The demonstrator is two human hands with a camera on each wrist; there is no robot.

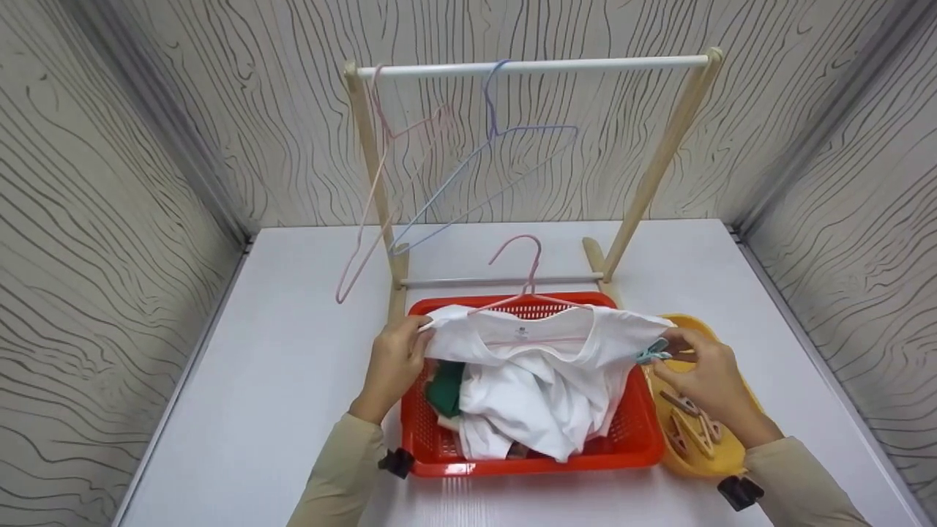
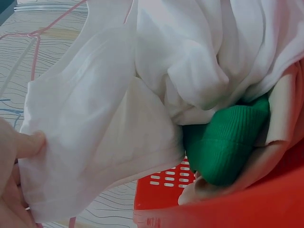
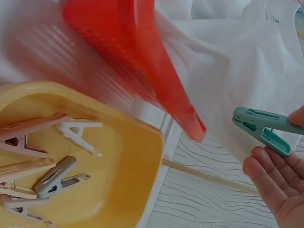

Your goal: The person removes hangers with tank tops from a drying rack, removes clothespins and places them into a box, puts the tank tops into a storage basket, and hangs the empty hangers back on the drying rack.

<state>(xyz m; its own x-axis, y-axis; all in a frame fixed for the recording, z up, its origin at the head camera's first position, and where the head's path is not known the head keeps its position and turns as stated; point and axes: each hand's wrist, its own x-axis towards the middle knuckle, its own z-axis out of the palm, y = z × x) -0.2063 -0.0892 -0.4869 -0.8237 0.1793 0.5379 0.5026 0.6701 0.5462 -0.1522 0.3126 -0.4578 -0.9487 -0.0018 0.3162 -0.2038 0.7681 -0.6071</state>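
Observation:
A white T-shirt (image 1: 542, 395) hangs on a pink hanger (image 1: 533, 278), its lower part bunched over the red basket (image 1: 542, 468). My left hand (image 1: 395, 359) pinches the shirt's left sleeve, thumb on the fabric in the left wrist view. On the other side my right hand (image 1: 703, 373) holds a teal clothespin (image 3: 266, 126) between thumb and fingers, right beside the right sleeve. Green ribbed cloth (image 2: 228, 142) and beige cloth (image 2: 282, 109) lie in the basket under the shirt.
Several clothespins (image 3: 59, 178) lie in a yellow bin (image 3: 128, 190) right of the basket. Behind stands a wooden rack with a white bar (image 1: 585, 66); another pink hanger (image 1: 366, 227) and a blue-purple hanger (image 1: 454, 179) hang from it.

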